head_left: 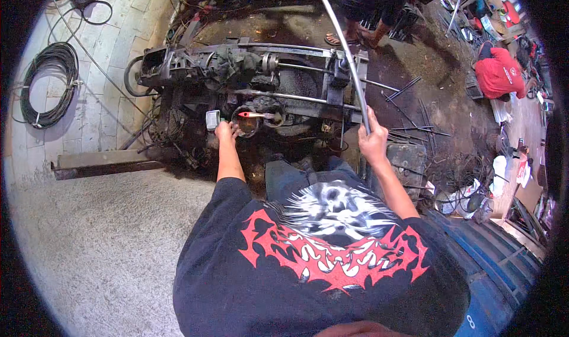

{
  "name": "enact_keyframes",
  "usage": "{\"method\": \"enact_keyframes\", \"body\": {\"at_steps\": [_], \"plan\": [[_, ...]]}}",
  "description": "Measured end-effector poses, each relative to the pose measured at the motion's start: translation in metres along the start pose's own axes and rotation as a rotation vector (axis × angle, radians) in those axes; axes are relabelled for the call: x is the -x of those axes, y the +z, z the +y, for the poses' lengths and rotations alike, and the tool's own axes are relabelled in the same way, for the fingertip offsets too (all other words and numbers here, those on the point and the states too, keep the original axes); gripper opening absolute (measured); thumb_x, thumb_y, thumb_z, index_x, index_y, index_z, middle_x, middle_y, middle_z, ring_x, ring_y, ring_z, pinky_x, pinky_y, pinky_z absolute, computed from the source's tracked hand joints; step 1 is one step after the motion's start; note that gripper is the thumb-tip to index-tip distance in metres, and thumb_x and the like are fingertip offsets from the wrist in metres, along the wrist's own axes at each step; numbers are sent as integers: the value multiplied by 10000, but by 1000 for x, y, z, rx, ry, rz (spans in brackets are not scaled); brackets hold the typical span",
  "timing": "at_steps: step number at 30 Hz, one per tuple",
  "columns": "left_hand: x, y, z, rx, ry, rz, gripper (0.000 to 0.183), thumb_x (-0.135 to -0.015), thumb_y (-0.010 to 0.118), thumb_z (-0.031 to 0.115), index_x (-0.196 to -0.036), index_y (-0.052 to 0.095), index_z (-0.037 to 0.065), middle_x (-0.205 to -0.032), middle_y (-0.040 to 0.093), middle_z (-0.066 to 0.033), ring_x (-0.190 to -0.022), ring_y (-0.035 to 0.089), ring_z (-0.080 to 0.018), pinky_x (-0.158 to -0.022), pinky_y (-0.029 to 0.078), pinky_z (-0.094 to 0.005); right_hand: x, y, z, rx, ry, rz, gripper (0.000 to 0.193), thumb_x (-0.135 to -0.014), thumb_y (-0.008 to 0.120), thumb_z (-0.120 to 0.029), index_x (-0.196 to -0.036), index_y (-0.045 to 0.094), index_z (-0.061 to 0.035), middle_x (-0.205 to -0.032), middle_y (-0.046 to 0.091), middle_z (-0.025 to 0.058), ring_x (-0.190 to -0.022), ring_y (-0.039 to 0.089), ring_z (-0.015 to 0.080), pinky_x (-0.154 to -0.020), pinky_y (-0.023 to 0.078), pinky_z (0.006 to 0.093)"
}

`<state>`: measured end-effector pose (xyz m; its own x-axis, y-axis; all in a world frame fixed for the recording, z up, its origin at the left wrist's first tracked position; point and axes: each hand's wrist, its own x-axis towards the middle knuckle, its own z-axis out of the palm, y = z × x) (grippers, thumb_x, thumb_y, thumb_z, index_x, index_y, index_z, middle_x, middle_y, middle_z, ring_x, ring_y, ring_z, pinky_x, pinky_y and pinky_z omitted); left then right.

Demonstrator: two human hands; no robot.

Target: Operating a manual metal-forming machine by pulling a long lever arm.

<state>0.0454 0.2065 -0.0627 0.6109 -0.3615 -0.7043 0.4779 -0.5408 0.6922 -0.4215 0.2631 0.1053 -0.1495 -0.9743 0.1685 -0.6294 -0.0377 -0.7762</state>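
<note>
My right hand point(373, 141) is closed around the lower end of a long grey metal rod point(345, 46), which slants up and away to the left over a machine. My left hand point(226, 132) has its fingers curled at the near side of the machine; what they grip is hard to make out. Beside it is a small whitish rectangular piece point(213, 120). Just right of those fingers sits a dark round container point(247, 126), with a red-and-pale-handled tool point(252, 115) lying across it. The grimy machine point(231, 64) has a metal frame carrying shiny horizontal bars point(296, 96).
Several thin rods point(415, 129) lie on the dark floor at right. A coil of black cable point(50, 85) lies on the left. A metal beam point(106, 161) juts out at left. Another person in red point(499, 73) crouches at far right; another's legs point(373, 11) show at the back.
</note>
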Motion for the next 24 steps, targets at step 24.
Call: {"method": "enact_keyframes", "body": {"at_steps": [24], "plan": [[-3,-2,-7,-1,1,-35,353,-973,460,223,-1242,467,-6,-1065,650,-121,-734,677,-258,-568,572,-413,-4,13,4,-23,-138,-1,591,-812,575,-4,-1392,481,53,-788,624,301,-612,656,402,-575,520,440]]}}
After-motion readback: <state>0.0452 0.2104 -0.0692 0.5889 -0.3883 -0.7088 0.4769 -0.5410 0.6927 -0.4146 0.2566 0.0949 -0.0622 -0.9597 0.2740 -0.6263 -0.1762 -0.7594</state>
